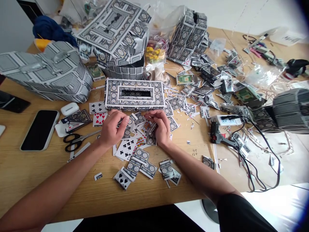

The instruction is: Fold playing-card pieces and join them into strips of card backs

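Observation:
A rectangular box covered in folded playing cards (158, 93) sits in front of my hands, with a long slot in its top. My left hand (113, 127) is at its front left edge, fingers curled and thumb pointing right. My right hand (159, 125) is by the front right edge, fingers bent and fingertips close together. What either hand grips, if anything, is hidden. Between and below them lie loose playing cards (125, 149), some face up. Folded card pieces (141, 162) are scattered nearer to me, with another small pile (167, 170) to their right.
On the left are black-handled scissors (74, 141), a phone (40, 130) and a white earbud case (70, 109). Woven card baskets (60, 74) stand behind. At right lie a glue gun (220, 137), a power strip (227, 120), cables, and heaped card pieces (207, 74).

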Motion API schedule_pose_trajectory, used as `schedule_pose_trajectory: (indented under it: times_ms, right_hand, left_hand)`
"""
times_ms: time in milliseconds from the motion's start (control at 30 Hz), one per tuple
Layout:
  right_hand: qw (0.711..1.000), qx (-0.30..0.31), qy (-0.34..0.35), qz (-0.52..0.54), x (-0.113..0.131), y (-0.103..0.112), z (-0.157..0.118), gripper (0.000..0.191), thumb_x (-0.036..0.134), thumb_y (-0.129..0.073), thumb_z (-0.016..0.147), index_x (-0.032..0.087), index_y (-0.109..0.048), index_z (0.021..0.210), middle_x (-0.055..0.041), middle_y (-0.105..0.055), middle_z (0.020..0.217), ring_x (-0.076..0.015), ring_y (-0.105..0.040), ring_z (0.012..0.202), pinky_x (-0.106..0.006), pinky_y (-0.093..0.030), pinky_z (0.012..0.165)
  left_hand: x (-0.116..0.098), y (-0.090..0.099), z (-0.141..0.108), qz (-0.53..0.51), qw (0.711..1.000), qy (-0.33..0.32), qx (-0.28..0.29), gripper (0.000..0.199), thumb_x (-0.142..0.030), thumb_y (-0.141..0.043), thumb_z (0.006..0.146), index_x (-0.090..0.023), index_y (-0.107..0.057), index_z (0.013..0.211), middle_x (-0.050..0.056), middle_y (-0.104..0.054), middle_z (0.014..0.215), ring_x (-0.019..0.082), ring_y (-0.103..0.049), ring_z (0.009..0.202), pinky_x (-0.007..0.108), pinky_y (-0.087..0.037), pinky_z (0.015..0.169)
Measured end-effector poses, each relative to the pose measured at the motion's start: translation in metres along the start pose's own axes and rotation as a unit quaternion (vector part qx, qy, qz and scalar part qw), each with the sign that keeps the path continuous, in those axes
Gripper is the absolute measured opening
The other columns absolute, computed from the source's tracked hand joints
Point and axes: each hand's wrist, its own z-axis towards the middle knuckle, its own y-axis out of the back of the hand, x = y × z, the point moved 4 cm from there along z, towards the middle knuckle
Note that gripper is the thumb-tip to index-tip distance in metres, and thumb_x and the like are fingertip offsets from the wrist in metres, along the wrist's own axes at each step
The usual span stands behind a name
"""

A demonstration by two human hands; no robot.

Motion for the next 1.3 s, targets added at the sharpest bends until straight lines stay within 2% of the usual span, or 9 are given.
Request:
schedule_pose_trajectory:
  times_ms: [267,467,600,733,933,1000,1067,1167,1300]
  right_hand:
    - [1.0,0.002,-0.013,0.012,-0.004,-0.003,-0.001,0.028,0.053,-0.056,0.104,0.026,-0.061,0.105,-0.0078,-0.071,0.107,-0.0227,-0.071,0.099,-0.042,-0.063,0.086]
    - [0.993,0.006,0.03,-0.114,0.002,0.001,0.0,0.034,0.053,-0.051,0.109,0.025,-0.067,0.098,-0.0065,-0.074,0.099,-0.0213,-0.069,0.093,-0.041,-0.056,0.09]
    - [0.99,0.017,0.042,-0.131,0.004,-0.001,-0.001,0.027,0.048,-0.055,0.107,0.025,-0.066,0.098,-0.0045,-0.073,0.093,-0.0206,-0.067,0.088,-0.039,-0.055,0.084]
    - [0.981,0.081,0.062,-0.163,0.012,-0.009,-0.007,0.013,0.038,-0.063,0.102,0.026,-0.068,0.105,-0.0043,-0.075,0.099,-0.0208,-0.068,0.088,-0.039,-0.055,0.082]
    - [0.922,0.172,0.207,-0.278,0.035,-0.02,-0.02,0.009,0.031,-0.072,0.093,0.029,-0.07,0.101,-0.0062,-0.076,0.107,-0.0279,-0.068,0.104,-0.052,-0.052,0.097]
    - [0.916,0.213,0.185,-0.285,0.038,-0.023,-0.021,0.007,0.034,-0.072,0.094,0.029,-0.07,0.098,-0.0045,-0.074,0.096,-0.025,-0.067,0.09,-0.048,-0.054,0.087]
    - [0.907,0.295,0.14,-0.265,0.041,-0.029,-0.024,0.009,0.037,-0.07,0.097,0.028,-0.07,0.096,-0.0009,-0.069,0.082,-0.0196,-0.063,0.074,-0.04,-0.053,0.075]
    - [0.858,0.441,0.114,-0.237,0.048,-0.041,-0.036,0.011,0.036,-0.075,0.094,0.027,-0.07,0.094,0.0021,-0.066,0.079,-0.0158,-0.061,0.068,-0.033,-0.049,0.067]
    - [0.817,0.472,0.145,-0.299,0.053,-0.048,-0.049,0.021,0.027,-0.088,0.079,0.026,-0.071,0.091,0.0003,-0.067,0.088,-0.0128,-0.05,0.062,-0.032,-0.033,0.055]
  left_hand:
    - [0.002,0.0,-0.004,-0.008,1.0,0.019,0.016,0.022,-0.025,-0.049,0.107,-0.024,-0.054,0.086,0.002,-0.062,0.075,0.018,-0.059,0.071,0.034,-0.047,0.068]
    - [0.003,0.0,-0.007,0.003,0.999,0.046,0.025,0.029,-0.033,-0.045,0.11,-0.024,-0.052,0.083,-0.003,-0.054,0.061,0.014,-0.051,0.054,0.03,-0.041,0.056]
    - [0.004,0.0,-0.007,0.009,0.999,0.047,0.025,0.033,-0.037,-0.043,0.111,-0.024,-0.052,0.082,-0.003,-0.054,0.061,0.015,-0.051,0.053,0.031,-0.041,0.055]
    - [0.003,0.0,-0.006,0.01,0.998,0.048,0.029,0.032,-0.037,-0.044,0.111,-0.024,-0.053,0.083,-0.003,-0.055,0.061,0.015,-0.052,0.052,0.03,-0.041,0.056]
    - [0.005,0.0,-0.007,-0.002,0.999,0.046,0.017,0.033,-0.038,-0.041,0.112,-0.024,-0.053,0.084,-0.002,-0.056,0.061,0.015,-0.053,0.053,0.03,-0.04,0.055]
    - [0.005,0.0,-0.008,-0.006,0.999,0.044,0.011,0.033,-0.037,-0.04,0.112,-0.024,-0.053,0.084,-0.003,-0.055,0.061,0.015,-0.052,0.052,0.03,-0.039,0.054]
    - [0.006,0.0,-0.008,0.0,0.999,0.05,0.012,0.034,-0.039,-0.04,0.112,-0.024,-0.052,0.084,-0.003,-0.054,0.061,0.015,-0.051,0.052,0.03,-0.038,0.053]
    - [0.008,0.0,-0.009,0.016,0.998,0.067,0.015,0.035,-0.04,-0.04,0.112,-0.024,-0.053,0.084,-0.002,-0.053,0.061,0.015,-0.05,0.051,0.03,-0.037,0.053]
    - [0.006,0.001,-0.007,0.009,0.998,0.057,0.011,0.031,-0.034,-0.042,0.11,-0.024,-0.053,0.083,-0.002,-0.052,0.061,0.015,-0.049,0.052,0.031,-0.037,0.054]
